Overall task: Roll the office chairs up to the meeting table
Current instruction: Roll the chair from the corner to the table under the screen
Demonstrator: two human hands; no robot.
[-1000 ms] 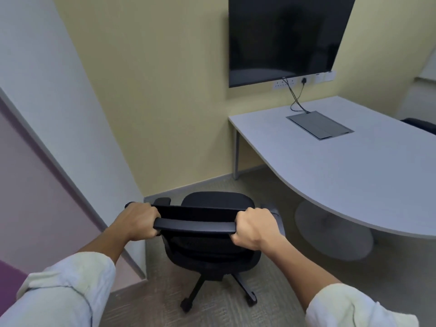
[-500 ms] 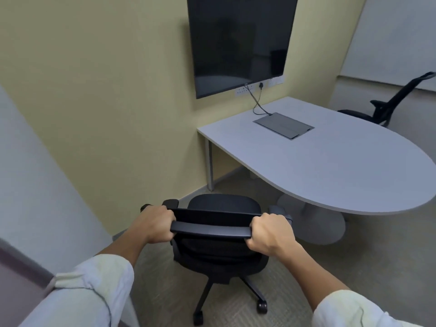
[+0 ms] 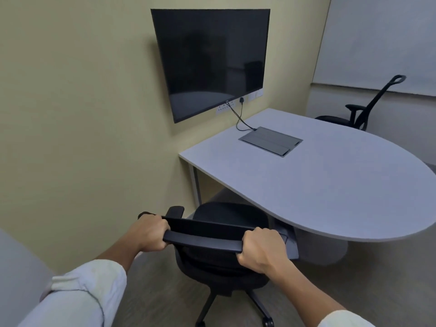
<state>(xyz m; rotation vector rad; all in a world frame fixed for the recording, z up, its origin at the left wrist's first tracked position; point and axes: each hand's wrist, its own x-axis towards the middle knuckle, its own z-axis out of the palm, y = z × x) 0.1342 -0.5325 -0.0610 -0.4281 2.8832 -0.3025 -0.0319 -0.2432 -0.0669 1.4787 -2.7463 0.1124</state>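
Observation:
A black office chair (image 3: 230, 218) stands right in front of me, its seat at the near edge of the grey meeting table (image 3: 330, 185). My left hand (image 3: 149, 234) grips the left end of the chair's top back bar. My right hand (image 3: 260, 250) grips the right end of the same bar. The chair's right armrest sits just under the table's rounded edge. A second black office chair (image 3: 358, 114) stands at the far side of the table, near the back right wall.
A dark wall screen (image 3: 212, 60) hangs on the yellow wall above the table, with cables running down to a grey cable box (image 3: 271, 140) set in the tabletop. A table leg (image 3: 195, 182) stands by the wall. The table's round base (image 3: 330, 251) is behind the chair.
The chair has rolled forward and right, from open floor by the left wall up to the table's edge. Both hands kept their grip on the back bar.

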